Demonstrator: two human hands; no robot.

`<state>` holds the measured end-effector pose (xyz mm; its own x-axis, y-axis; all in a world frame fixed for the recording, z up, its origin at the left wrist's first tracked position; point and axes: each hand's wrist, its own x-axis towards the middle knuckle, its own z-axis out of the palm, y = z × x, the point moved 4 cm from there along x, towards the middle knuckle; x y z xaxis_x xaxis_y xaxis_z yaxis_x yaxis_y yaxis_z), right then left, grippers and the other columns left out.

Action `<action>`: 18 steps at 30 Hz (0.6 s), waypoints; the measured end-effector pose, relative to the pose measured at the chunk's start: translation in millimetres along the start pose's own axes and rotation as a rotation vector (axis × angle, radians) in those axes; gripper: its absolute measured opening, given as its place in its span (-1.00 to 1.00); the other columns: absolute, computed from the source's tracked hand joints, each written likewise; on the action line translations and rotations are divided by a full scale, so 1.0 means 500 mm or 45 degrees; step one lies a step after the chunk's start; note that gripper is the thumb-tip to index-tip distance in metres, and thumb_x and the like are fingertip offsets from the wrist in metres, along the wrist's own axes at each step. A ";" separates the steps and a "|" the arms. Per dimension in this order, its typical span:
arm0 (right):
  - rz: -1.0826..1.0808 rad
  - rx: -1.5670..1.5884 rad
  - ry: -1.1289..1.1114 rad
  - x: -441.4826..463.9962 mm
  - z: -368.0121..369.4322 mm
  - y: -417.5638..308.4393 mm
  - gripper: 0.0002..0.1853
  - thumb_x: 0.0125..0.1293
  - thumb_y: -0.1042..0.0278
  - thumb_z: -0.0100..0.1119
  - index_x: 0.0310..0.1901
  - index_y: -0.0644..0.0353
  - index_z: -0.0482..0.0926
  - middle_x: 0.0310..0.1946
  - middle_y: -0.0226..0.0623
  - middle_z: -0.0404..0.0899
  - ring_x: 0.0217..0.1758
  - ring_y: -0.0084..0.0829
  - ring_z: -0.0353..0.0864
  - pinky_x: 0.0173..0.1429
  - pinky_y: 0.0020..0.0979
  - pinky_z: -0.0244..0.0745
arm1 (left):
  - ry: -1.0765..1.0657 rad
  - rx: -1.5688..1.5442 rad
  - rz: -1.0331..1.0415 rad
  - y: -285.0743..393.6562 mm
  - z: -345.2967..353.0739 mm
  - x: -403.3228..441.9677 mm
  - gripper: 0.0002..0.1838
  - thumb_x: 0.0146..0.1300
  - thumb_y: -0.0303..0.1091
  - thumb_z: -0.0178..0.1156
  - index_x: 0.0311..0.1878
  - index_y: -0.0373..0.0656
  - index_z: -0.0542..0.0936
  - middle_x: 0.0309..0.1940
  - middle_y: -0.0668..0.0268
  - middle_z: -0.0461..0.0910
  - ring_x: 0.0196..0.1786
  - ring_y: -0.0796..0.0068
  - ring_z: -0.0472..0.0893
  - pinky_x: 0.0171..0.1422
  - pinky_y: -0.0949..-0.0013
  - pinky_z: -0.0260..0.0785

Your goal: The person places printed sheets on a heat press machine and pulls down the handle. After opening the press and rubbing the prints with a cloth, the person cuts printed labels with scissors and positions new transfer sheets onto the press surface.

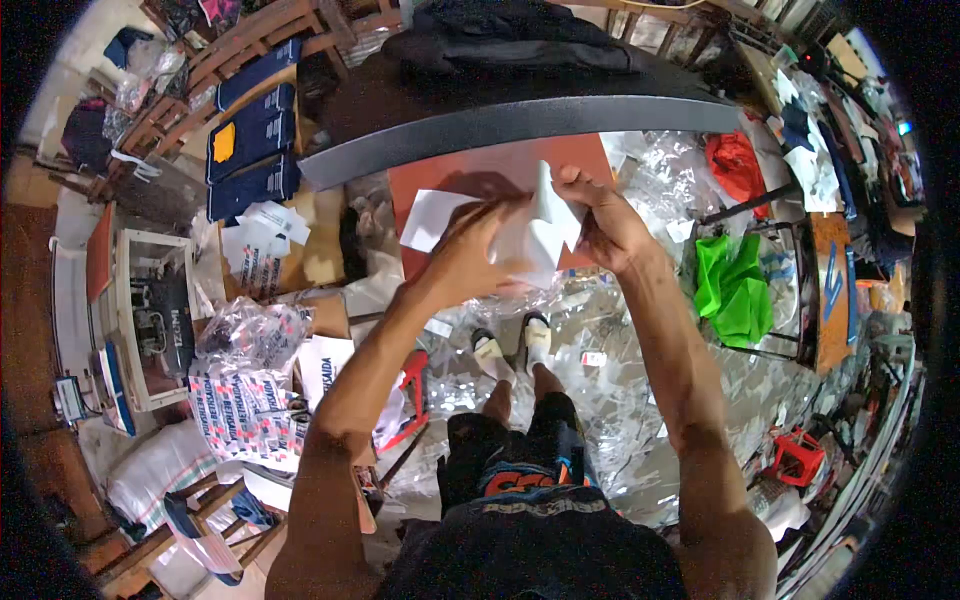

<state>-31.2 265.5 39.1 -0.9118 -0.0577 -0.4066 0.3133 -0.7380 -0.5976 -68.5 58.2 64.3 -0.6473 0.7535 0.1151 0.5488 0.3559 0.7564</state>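
Observation:
Over a reddish-brown board (405,185), my right hand (605,222) pinches a folded white sheet (543,235) at its right side. The sheet stands partly upright, with a fold near its top. My left hand (475,245) is at the sheet's left side, blurred by motion, so its fingertips and their grip cannot be made out. Another white piece (427,218) lies flat on the board, left of the sheet and partly behind my left hand.
A dark curved bar (520,125) runs behind the board, with black cloth (500,50) beyond. Navy packets (250,140) lie at the left, above printed plastic bags (250,400). Green cloth (735,290) and a red bag (737,165) are at the right. Plastic scraps cover the floor.

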 end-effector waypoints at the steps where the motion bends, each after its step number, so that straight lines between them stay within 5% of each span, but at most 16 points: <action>1: -0.010 -0.002 -0.005 0.008 -0.027 0.003 -0.90 0.49 0.52 0.16 -0.05 0.12 0.61 -0.04 -0.30 0.71 -0.03 -0.38 0.76 0.04 -0.36 0.75 | -0.047 -0.154 -0.194 -0.039 0.019 0.004 -0.42 0.26 -0.13 0.45 0.23 -0.31 0.63 0.14 -0.06 0.69 0.18 0.11 0.69 0.26 0.13 0.49; 3: -0.076 -0.191 0.179 -0.024 -0.015 -0.017 -0.85 0.56 0.41 0.10 0.04 0.13 0.63 -0.03 -0.30 0.70 0.03 -0.39 0.75 0.04 -0.38 0.76 | 0.172 -0.129 -0.224 -0.026 -0.004 0.015 -0.68 0.41 -0.24 0.29 -0.01 -0.34 0.70 -0.19 0.00 0.77 -0.14 0.22 0.75 -0.01 0.18 0.55; 4: -0.222 -0.224 0.111 -0.048 0.000 -0.028 -0.67 0.57 0.18 0.17 0.20 0.18 0.59 0.00 -0.29 0.69 0.12 -0.34 0.70 0.11 -0.31 0.71 | 0.112 -0.260 -0.294 -0.017 -0.018 0.011 -0.67 0.44 -0.27 0.25 0.08 -0.35 0.66 -0.13 0.05 0.76 -0.10 0.36 0.73 -0.01 0.21 0.55; 5: -0.222 -0.224 0.111 -0.064 0.010 -0.037 -0.67 0.57 0.18 0.17 0.20 0.18 0.59 0.00 -0.29 0.69 0.12 -0.34 0.70 0.11 -0.31 0.71 | 0.113 -0.261 -0.295 -0.022 -0.025 0.009 -0.67 0.44 -0.27 0.25 0.08 -0.35 0.66 -0.13 0.05 0.76 -0.10 0.36 0.73 -0.01 0.21 0.55; 7: -0.360 -1.006 0.332 -0.090 0.016 -0.065 -0.42 0.50 -0.07 0.25 0.31 0.26 0.53 0.12 -0.23 0.65 0.26 -0.29 0.60 0.24 -0.23 0.59 | -0.070 -0.303 -0.279 -0.038 -0.031 0.007 -0.66 0.47 -0.30 0.21 0.14 -0.36 0.63 -0.12 0.11 0.75 -0.11 0.46 0.69 0.01 0.26 0.56; 8: -0.356 -1.212 0.298 -0.091 0.015 -0.065 -0.21 0.38 -0.21 0.35 0.38 0.32 0.48 0.24 -0.21 0.58 0.35 -0.30 0.50 0.32 -0.21 0.49 | -0.152 -0.326 -0.214 -0.043 -0.030 0.008 -0.65 0.49 -0.33 0.20 0.21 -0.34 0.60 -0.05 0.17 0.73 -0.07 0.52 0.66 0.06 0.30 0.56; 9: -0.357 -1.208 0.299 -0.089 0.014 -0.063 -0.21 0.38 -0.21 0.35 0.38 0.32 0.48 0.24 -0.21 0.58 0.35 -0.30 0.50 0.32 -0.21 0.49 | -0.155 -0.323 -0.214 -0.051 -0.031 0.009 -0.65 0.49 -0.33 0.20 0.21 -0.34 0.60 -0.05 0.17 0.73 -0.07 0.52 0.66 0.06 0.30 0.56; 11: -0.216 -1.067 -0.131 -0.086 0.038 -0.037 -0.30 0.42 -0.05 0.37 0.37 0.32 0.48 0.26 -0.21 0.57 0.37 -0.35 0.48 0.36 -0.24 0.47 | -0.312 -0.577 -0.114 -0.048 -0.015 0.014 -0.65 0.46 -0.32 0.18 0.16 -0.38 0.60 -0.18 0.12 0.73 -0.12 0.56 0.63 0.02 0.29 0.50; 12: -0.255 -0.827 -0.105 -0.064 0.017 -0.014 -0.41 0.41 0.21 0.41 0.36 0.33 0.49 0.15 -0.26 0.66 0.27 -0.39 0.57 0.35 -0.30 0.50 | -0.405 -0.644 -0.187 -0.010 -0.029 0.017 -0.67 0.47 -0.33 0.18 0.15 -0.37 0.61 -0.13 0.23 0.73 -0.08 0.59 0.61 0.06 0.35 0.49; 18: -0.159 -0.336 0.015 -0.038 -0.032 -0.001 -0.64 0.37 0.54 0.37 0.18 0.28 0.63 -0.03 -0.30 0.77 -0.03 -0.48 0.76 0.08 -0.44 0.68 | -0.526 -0.641 -0.185 -0.016 -0.061 0.016 -0.66 0.51 -0.27 0.25 0.16 -0.35 0.63 -0.05 0.32 0.70 0.00 0.58 0.62 0.12 0.38 0.50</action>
<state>-9.7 277.6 36.2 -0.9448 0.0315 -0.3260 0.2587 -0.5386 -0.8018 -94.4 44.6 78.7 -0.3848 0.9030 -0.1911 0.0921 0.2436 0.9655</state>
